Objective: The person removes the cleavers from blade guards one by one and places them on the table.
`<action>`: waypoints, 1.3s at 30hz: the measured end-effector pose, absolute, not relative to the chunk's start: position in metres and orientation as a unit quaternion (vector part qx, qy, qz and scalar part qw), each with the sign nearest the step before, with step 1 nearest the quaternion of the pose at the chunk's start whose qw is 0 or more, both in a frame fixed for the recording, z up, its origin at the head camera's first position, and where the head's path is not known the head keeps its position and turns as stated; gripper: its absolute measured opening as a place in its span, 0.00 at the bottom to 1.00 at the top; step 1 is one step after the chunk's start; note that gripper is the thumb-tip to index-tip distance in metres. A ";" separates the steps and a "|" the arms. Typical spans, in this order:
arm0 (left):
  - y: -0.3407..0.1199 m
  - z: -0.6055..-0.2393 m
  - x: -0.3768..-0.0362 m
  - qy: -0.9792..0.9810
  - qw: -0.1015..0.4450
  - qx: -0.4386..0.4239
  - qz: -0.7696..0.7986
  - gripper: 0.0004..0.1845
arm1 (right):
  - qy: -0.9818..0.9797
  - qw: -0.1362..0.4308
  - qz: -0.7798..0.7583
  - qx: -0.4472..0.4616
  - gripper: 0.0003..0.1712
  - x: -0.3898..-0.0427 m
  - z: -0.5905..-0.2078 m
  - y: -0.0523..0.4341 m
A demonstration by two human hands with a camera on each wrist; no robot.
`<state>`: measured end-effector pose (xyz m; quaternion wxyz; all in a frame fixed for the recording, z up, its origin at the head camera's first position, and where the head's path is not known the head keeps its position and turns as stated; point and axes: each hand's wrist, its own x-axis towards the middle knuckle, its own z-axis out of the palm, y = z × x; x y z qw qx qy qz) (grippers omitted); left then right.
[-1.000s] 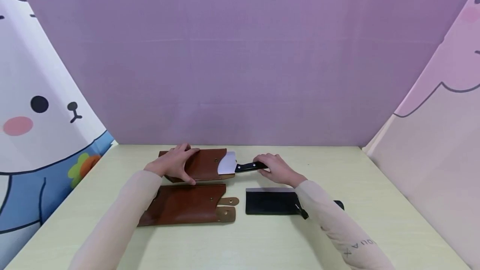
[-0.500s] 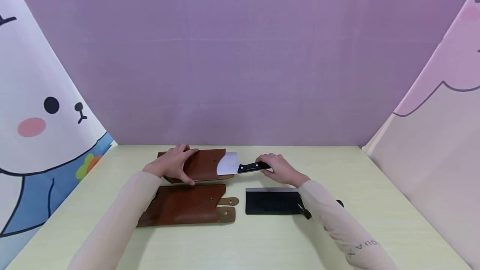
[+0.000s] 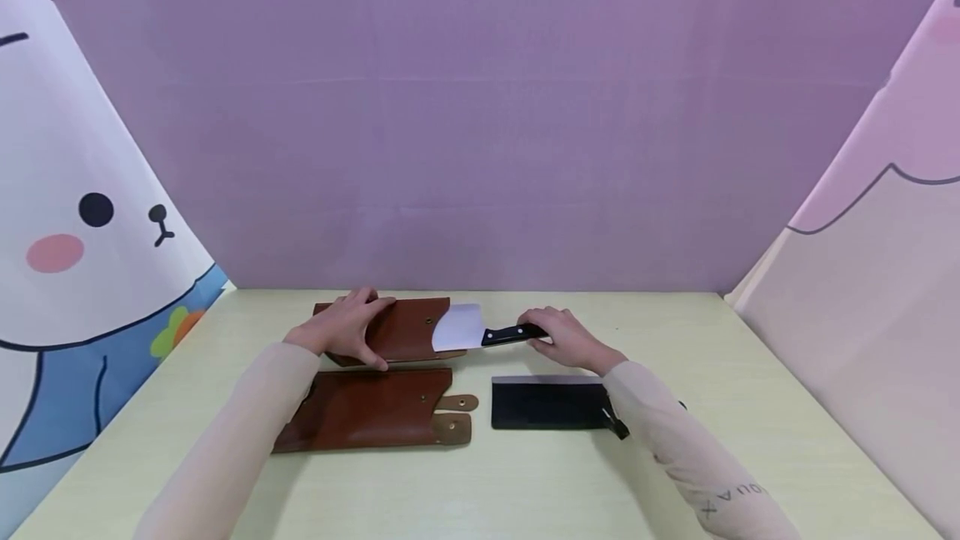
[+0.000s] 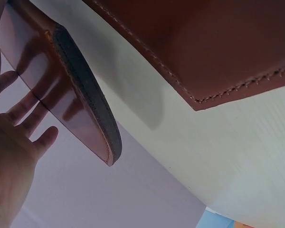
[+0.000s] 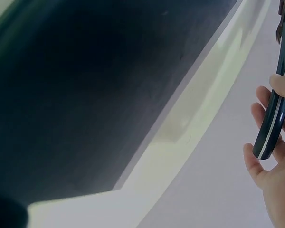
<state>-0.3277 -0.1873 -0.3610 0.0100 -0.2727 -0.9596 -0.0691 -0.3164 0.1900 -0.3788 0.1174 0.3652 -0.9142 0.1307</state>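
Note:
My left hand (image 3: 347,327) grips a brown leather sheath (image 3: 408,332) across its width, thumb on the near edge and fingers over the far one. In the left wrist view, the sheath (image 4: 71,90) stands tilted above the tabletop. Out of its right-hand mouth shows the pale blade of a cleaver (image 3: 459,328); the remainder of the blade is hidden inside the leather. My right hand (image 3: 568,342) holds the cleaver's black riveted handle. The right wrist view shows thumb and fingers around that handle (image 5: 270,123).
A second brown sheath (image 3: 375,408) with two snap straps lies nearer on the table. Right of it lies a black-bladed cleaver (image 3: 547,405) with a light edge, partly under my right forearm. A purple backdrop (image 3: 480,148) rises behind the table.
My right hand has moved slowly to the right with the handle, and more of the blade shows outside the sheath. The left hand and sheath have shifted very slightly left.

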 end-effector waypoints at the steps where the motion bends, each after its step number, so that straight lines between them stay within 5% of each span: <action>1: -0.187 -0.361 -0.328 -0.960 0.010 -0.272 -0.069 0.58 | -0.914 0.117 0.131 0.365 0.15 -0.316 -0.379 0.191; 39: -0.193 -0.365 -0.329 -0.961 0.012 -0.269 -0.062 0.59 | -0.904 0.125 0.150 0.379 0.15 -0.316 -0.383 0.220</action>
